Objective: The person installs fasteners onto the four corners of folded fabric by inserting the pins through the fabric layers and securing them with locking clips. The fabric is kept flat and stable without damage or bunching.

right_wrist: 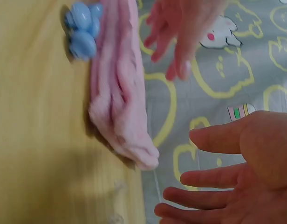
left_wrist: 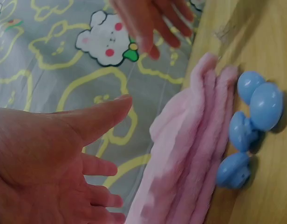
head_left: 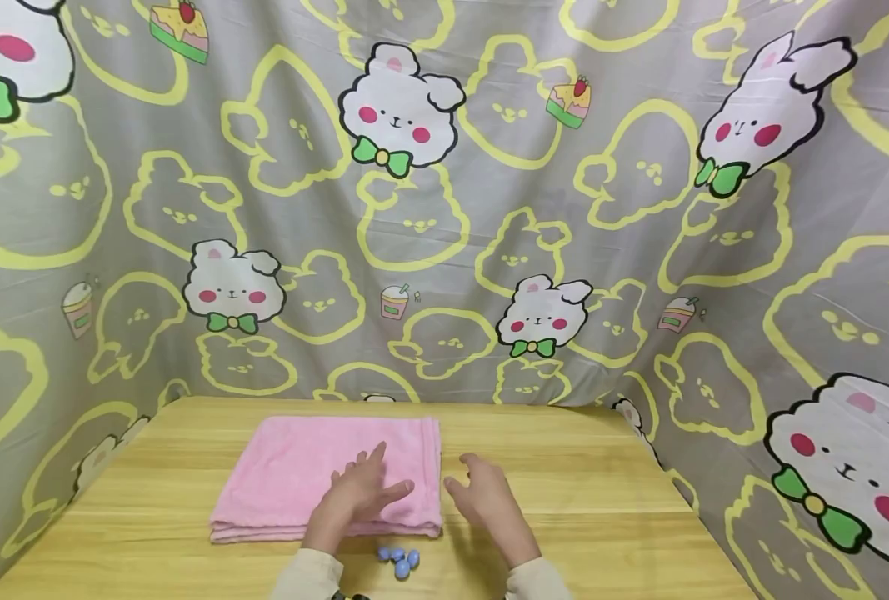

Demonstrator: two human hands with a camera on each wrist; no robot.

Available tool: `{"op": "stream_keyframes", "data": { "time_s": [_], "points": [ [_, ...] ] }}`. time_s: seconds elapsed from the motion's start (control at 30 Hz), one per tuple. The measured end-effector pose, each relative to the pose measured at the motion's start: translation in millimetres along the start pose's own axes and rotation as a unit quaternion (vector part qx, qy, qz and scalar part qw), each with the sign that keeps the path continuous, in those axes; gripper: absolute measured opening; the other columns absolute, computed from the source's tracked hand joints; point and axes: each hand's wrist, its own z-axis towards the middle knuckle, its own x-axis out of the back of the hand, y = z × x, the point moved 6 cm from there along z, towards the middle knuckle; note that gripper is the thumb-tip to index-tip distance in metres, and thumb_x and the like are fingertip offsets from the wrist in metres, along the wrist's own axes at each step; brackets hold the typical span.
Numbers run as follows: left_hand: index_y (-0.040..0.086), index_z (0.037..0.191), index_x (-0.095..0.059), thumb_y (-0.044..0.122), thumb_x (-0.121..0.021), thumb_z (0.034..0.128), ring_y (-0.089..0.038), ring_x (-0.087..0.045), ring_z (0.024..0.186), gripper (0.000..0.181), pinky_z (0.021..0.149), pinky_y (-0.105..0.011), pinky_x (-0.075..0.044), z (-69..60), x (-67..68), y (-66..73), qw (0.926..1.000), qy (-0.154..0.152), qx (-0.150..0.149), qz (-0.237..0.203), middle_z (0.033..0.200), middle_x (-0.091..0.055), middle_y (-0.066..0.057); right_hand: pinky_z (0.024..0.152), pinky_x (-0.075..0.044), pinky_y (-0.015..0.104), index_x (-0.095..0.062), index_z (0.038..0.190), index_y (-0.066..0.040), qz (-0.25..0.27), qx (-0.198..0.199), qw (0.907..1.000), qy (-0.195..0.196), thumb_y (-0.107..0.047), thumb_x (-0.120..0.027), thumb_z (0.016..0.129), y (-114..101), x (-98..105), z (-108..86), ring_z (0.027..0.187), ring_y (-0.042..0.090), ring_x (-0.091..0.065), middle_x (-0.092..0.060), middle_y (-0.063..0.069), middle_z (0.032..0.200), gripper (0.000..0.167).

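A folded pink fleece blanket (head_left: 294, 467) lies on the wooden table, its stacked layers showing along the near edge. My left hand (head_left: 360, 493) hovers above its right half with fingers spread and holds nothing. Just off the blanket's right edge, my right hand (head_left: 489, 500) is in the air, fingers extended and palm facing inward. Several glossy blue mushroom-shaped pieces (head_left: 402, 569) lie grouped in front of the blanket's near edge, between the two forearms. In the left wrist view their rounded caps (left_wrist: 267, 106) show clearly. Neither hand touches them.
The light wooden table (head_left: 579, 467) extends to both sides of the blanket. A grey curtain (head_left: 444, 208) with yellow outlines and white cartoon bunnies encloses the back and sides. Small clear bits (right_wrist: 118, 186) lie on the wood beyond the blanket's end, too blurred to identify.
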Motion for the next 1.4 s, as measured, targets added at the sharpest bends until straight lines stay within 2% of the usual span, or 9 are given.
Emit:
{"op": "stream_keyframes", "data": {
  "time_s": [0.17, 0.3, 0.4, 0.6, 0.7, 0.8, 0.93, 1.13, 1.4],
  "points": [
    [-0.01, 0.143, -0.044, 0.038, -0.075, 0.0871, -0.06, -0.052, 0.121, 0.08, 0.103, -0.073, -0.035, -0.1, -7.8, 10.1, 0.9996, -0.011, -0.027, 0.0, 0.134, -0.053, -0.039, 0.079, -0.056, 0.052, -0.06, 0.124, 0.01, 0.009, 0.022, 0.9993, -0.028, -0.019, -0.074, 0.087, -6.1, -14.8, -1.5, 0.09, 0.038, -0.068, -0.07, 0.027, 0.104, 0.049],
    [-0.009, 0.134, -0.055, 0.032, -0.077, 0.0847, -0.055, -0.057, 0.115, 0.068, 0.103, -0.074, -0.034, 0.2, -13.8, 15.8, 0.9986, -0.023, -0.044, 0.019, 0.125, -0.059, -0.034, 0.07, -0.054, 0.044, -0.061, 0.123, 0.01, 0.026, 0.016, 0.9982, -0.053, -0.009, -0.082, 0.076, -6.5, -25.4, -2.4, 0.077, 0.026, -0.063, -0.069, 0.017, 0.087, 0.054],
    [-0.006, 0.116, -0.064, 0.027, -0.081, 0.0808, -0.049, -0.062, 0.105, 0.052, 0.105, -0.075, -0.029, -0.2, -18.2, 18.4, 0.9982, -0.024, -0.051, 0.02, 0.108, -0.064, -0.024, 0.066, -0.054, 0.038, -0.063, 0.12, 0.01, 0.039, 0.019, 0.997, -0.064, -0.001, -0.084, 0.069, -7.3, -30.9, -2.7, 0.072, 0.021, -0.061, -0.068, 0.014, 0.082, 0.057],
    [0.006, 0.085, -0.056, 0.021, -0.089, 0.0678, -0.035, -0.062, 0.084, 0.04, 0.109, -0.077, -0.022, -2.3, -26.7, 20.9, 0.9986, -0.027, -0.046, 0.002, 0.081, -0.059, -0.007, 0.062, -0.053, 0.03, -0.07, 0.105, 0.008, 0.038, 0.03, 0.9965, -0.067, 0.004, -0.085, 0.065, -7.6, -36.3, -3.7, 0.066, 0.015, -0.061, -0.07, 0.013, 0.078, 0.043],
    [0.009, 0.081, -0.053, 0.018, -0.09, 0.0645, -0.03, -0.059, 0.079, 0.041, 0.104, -0.074, -0.031, -3.0, -27.9, 21.5, 0.9984, -0.024, -0.05, 0.013, 0.078, -0.056, -0.005, 0.061, -0.052, 0.029, -0.072, 0.102, 0.007, 0.036, 0.035, 0.9967, -0.063, 0.005, -0.086, 0.062, -8.6, -37.1, -4.5, 0.064, 0.014, -0.06, -0.07, 0.011, 0.075, 0.042],
    [0.009, 0.078, -0.053, 0.016, -0.09, 0.0643, -0.025, -0.055, 0.073, 0.04, 0.089, -0.054, -0.049, -1.8, -29.1, 21.5, 0.9979, -0.027, -0.057, 0.01, 0.075, -0.055, -0.004, 0.06, -0.051, 0.029, -0.072, 0.101, 0.006, 0.032, 0.034, 0.9969, -0.063, 0.006, -0.086, 0.06, -10.0, -36.9, -5.1, 0.064, 0.013, -0.059, -0.069, 0.009, 0.073, 0.043],
    [0.008, 0.077, -0.053, 0.009, -0.087, 0.0642, -0.021, -0.051, 0.068, 0.036, 0.064, -0.036, -0.045, -0.8, -30.3, 21.0, 0.9973, -0.031, -0.066, -0.002, 0.073, -0.054, -0.004, 0.055, -0.05, 0.027, -0.072, 0.103, 0.007, 0.043, 0.028, 0.9964, -0.068, 0.011, -0.082, 0.061, -11.1, -37.1, -6.0, 0.059, 0.013, -0.059, -0.068, 0.009, 0.07, 0.043],
    [0.009, 0.074, -0.054, 0.004, -0.078, 0.0645, -0.02, -0.05, 0.066, 0.026, 0.062, -0.035, -0.044, -0.4, -31.3, 20.7, 0.9971, -0.027, -0.07, -0.011, 0.07, -0.055, -0.003, 0.049, -0.048, 0.027, -0.073, 0.101, 0.007, 0.061, 0.017, 0.9953, -0.073, 0.013, -0.072, 0.067, -9.9, -38.7, -6.5, 0.05, 0.013, -0.057, -0.067, 0.008, 0.065, 0.035],
    [0.008, 0.07, -0.059, 0.009, -0.077, 0.08, -0.019, -0.051, 0.064, 0.021, 0.061, -0.034, -0.043, -0.1, -27.1, 22.3, 0.9963, 0.0, -0.085, -0.012, 0.068, -0.058, -0.004, 0.053, -0.046, 0.025, -0.076, 0.093, 0.003, 0.044, 0.02, 0.9969, -0.062, 0.004, -0.074, 0.078, -12.8, -34.7, -6.1, 0.06, 0.012, -0.056, -0.068, 0.008, 0.073, 0.016]
  ]
}}
